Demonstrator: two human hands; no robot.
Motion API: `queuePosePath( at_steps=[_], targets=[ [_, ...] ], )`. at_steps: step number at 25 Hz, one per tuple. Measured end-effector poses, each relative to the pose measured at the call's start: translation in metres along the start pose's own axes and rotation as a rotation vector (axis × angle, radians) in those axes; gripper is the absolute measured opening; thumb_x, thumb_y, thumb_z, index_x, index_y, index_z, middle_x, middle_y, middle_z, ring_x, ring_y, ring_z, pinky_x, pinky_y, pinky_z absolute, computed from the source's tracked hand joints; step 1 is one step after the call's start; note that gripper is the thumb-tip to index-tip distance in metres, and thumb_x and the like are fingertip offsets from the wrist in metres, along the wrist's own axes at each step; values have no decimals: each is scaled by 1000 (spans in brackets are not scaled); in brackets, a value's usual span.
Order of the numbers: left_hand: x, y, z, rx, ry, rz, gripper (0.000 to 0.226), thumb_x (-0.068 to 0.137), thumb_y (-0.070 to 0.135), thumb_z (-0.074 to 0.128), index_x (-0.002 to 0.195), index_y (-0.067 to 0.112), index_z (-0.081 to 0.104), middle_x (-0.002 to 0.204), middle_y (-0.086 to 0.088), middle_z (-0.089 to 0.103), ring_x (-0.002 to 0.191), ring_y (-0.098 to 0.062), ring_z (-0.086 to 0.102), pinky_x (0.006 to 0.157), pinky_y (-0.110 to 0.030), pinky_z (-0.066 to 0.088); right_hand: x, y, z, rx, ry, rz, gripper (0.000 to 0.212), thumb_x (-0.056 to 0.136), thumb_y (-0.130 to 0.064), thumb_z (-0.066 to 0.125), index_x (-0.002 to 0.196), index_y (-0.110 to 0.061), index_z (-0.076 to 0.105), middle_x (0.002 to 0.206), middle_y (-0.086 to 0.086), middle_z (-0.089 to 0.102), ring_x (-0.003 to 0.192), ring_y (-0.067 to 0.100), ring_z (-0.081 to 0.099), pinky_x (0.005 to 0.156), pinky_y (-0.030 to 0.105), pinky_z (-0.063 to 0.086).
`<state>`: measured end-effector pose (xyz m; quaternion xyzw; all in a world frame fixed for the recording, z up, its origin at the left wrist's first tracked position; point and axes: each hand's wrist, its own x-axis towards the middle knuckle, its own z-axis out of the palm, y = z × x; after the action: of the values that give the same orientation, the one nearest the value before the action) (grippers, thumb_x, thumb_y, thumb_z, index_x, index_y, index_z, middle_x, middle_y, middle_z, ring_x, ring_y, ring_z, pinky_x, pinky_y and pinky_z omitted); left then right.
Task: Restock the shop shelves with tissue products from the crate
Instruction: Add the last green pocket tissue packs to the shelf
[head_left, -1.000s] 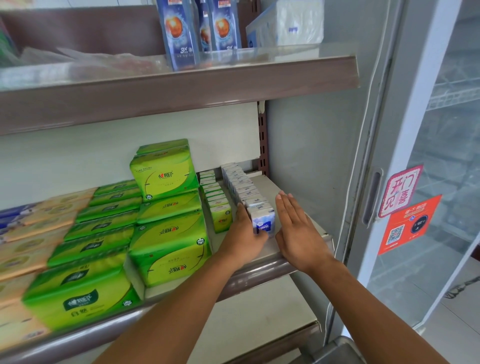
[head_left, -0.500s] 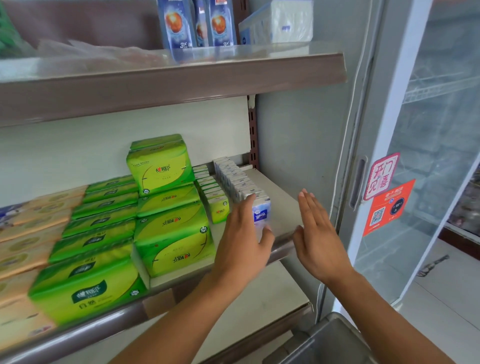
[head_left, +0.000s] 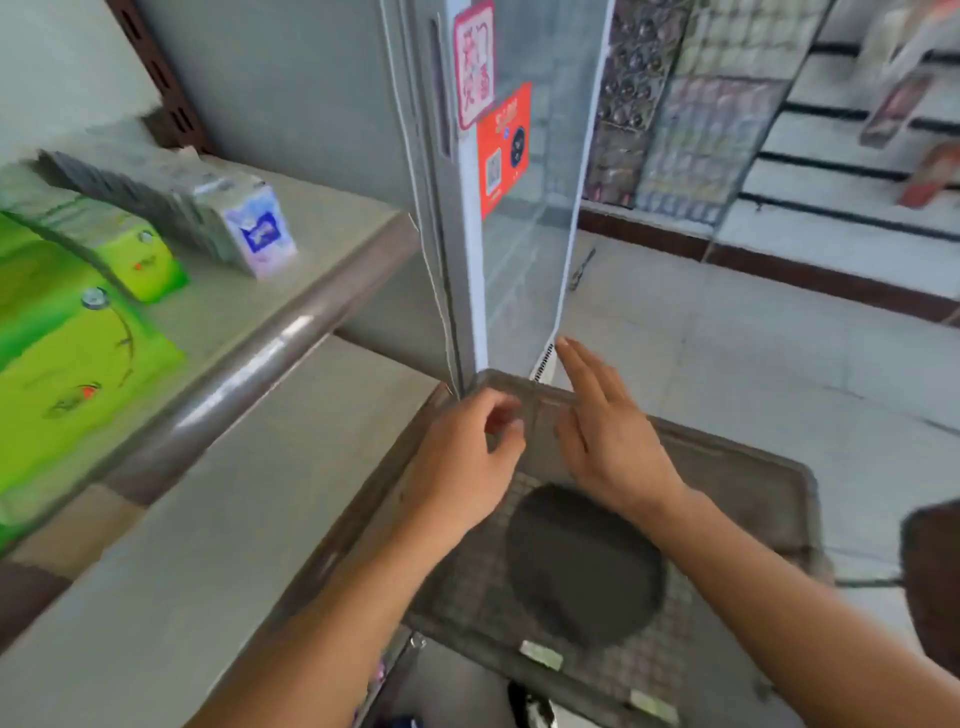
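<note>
Hands hover empty above the crate (head_left: 737, 467), which sits low by the foot of the glass cooler door (head_left: 524, 270). The left hand (head_left: 457, 467) has its fingers loosely curled around nothing, over the crate's far rim; the right hand (head_left: 608, 436) is spread flat with straight fingers just beside it, also holding nothing. Both point down into the crate, which suggests a reach for more stock. The crate's mesh floor shows a dark round shape and a couple of small pale packets (head_left: 540, 654) near its near edge; blur makes it hard to say what they are.

Up on the shelf (head_left: 291, 332), the small blue-and-white tissue packs (head_left: 254, 228) stand upright in a row running back from the front edge toward the right end, faces forward so the label reads from the aisle. Beside them, further left, green tissue packs (head_left: 78, 364) lie stacked. Bare shelf remains at the right corner, so I judge there is room for another row.
</note>
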<state>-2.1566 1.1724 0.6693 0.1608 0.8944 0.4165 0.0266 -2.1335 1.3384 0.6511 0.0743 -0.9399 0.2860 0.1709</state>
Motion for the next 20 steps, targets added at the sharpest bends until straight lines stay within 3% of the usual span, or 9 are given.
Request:
queuePosePath(
  at_steps=[3,6,8,10,12,14,17,20],
  targets=[
    [-18,-26,66,9,-261,-84,14,91,25,62,104,25,66,92,13,69,86,-5,63,78,-17,47,-68,45,7,-46,-94,230,54,93,-11,43,146,-3,32,147,15,40,132,27,38,109,21,25],
    [-25,-58,128,105,-575,-196,12,90,25,63,101,26,66,84,13,65,86,-10,63,77,-24,48,-122,92,29,-66,-260,463,50,97,-16,44,146,-10,33,145,10,42,126,28,46,101,32,38],
    [-23,-85,168,267,-819,-262,19,89,30,65,107,26,66,97,8,67,99,-16,64,76,-22,43,-152,129,52,-77,-468,581,49,98,-21,44,146,-12,33,142,12,43,123,32,50,98,37,42],
    [-19,-114,203,433,-998,-320,27,88,36,66,114,26,66,115,3,67,110,-20,60,84,-26,46,-175,160,77,-94,-686,691,51,99,-26,44,146,-13,31,142,13,42,122,35,50,98,41,44],
    [-16,-140,231,560,-1087,-353,33,89,37,66,118,23,65,123,-1,65,113,-23,59,92,-32,47,-192,183,100,-110,-849,751,51,98,-29,45,144,-14,31,141,14,42,120,36,51,98,44,45],
    [-13,-161,253,654,-1133,-373,38,88,40,66,120,21,64,123,-4,64,112,-24,59,91,-33,48,-201,200,118,-117,-946,761,47,97,-31,48,139,-13,36,136,15,45,117,36,52,96,45,46],
    [-17,-182,280,742,-1204,-446,54,84,51,65,124,14,61,127,-7,61,112,-26,59,85,-31,47,-213,218,142,-134,-1047,781,42,96,-26,48,134,-12,42,133,17,51,116,36,53,97,43,46],
    [-28,-192,300,783,-1232,-599,81,76,66,65,136,13,52,140,-8,53,124,-29,52,95,-33,45,-221,225,158,-118,-1081,817,35,94,-22,47,127,-12,46,131,18,54,114,36,55,96,44,48]
  ],
)
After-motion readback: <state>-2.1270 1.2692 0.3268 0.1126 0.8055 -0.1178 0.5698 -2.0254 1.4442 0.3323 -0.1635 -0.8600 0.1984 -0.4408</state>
